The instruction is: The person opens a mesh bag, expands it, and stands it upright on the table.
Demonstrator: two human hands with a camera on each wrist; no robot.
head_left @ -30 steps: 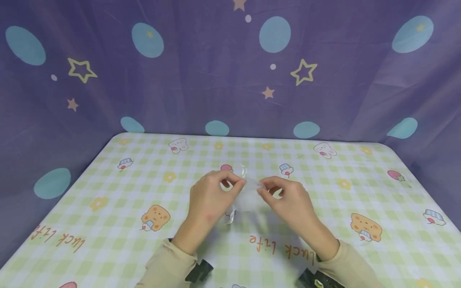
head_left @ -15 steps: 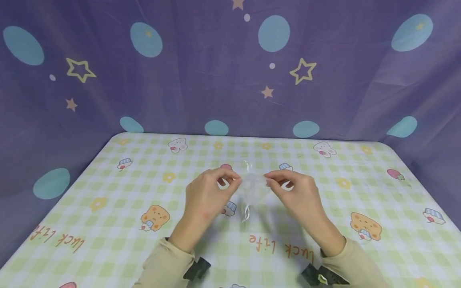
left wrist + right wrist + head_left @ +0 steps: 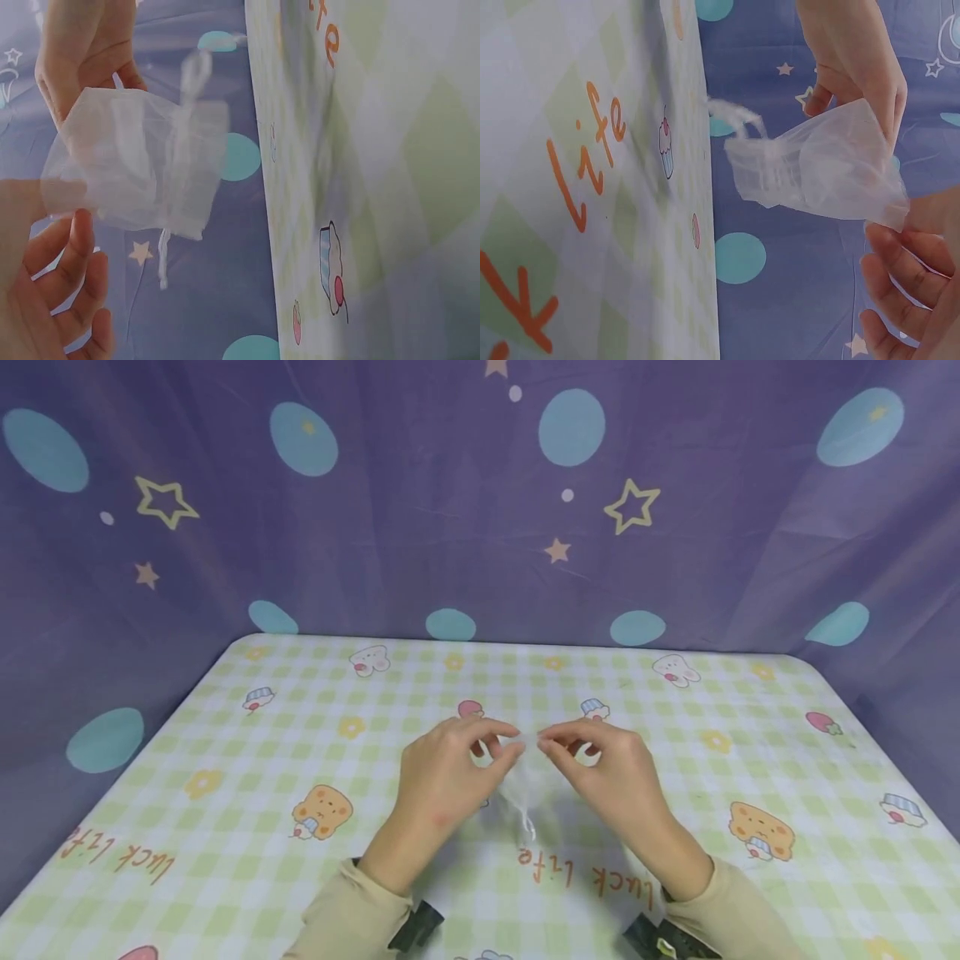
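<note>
A small sheer white drawstring pouch (image 3: 517,789) hangs between both hands above the table. My left hand (image 3: 450,777) pinches one corner of it between thumb and index finger. At the opposite corner, my right hand (image 3: 611,768) pinches with thumb and fingertips. The gathered neck with its white cord (image 3: 165,259) points down toward the tabletop. In the right wrist view, the see-through fabric (image 3: 832,161) is stretched between the corners, and a cord loop (image 3: 735,112) sticks out past the neck. Nothing shows inside the pouch.
Below the hands lies a table (image 3: 247,893) with a green-and-white checked cloth printed with cartoons and lettering. A purple curtain (image 3: 420,527) with stars and blue ovals stands behind it. Dark straps (image 3: 416,927) sit at the wrists by the beige sleeves.
The hands spread slightly apart, then came closer together again. The pouch's cords, earlier seen at far and near sides, now hang together below the hands. Both hands kept their pinch.
</note>
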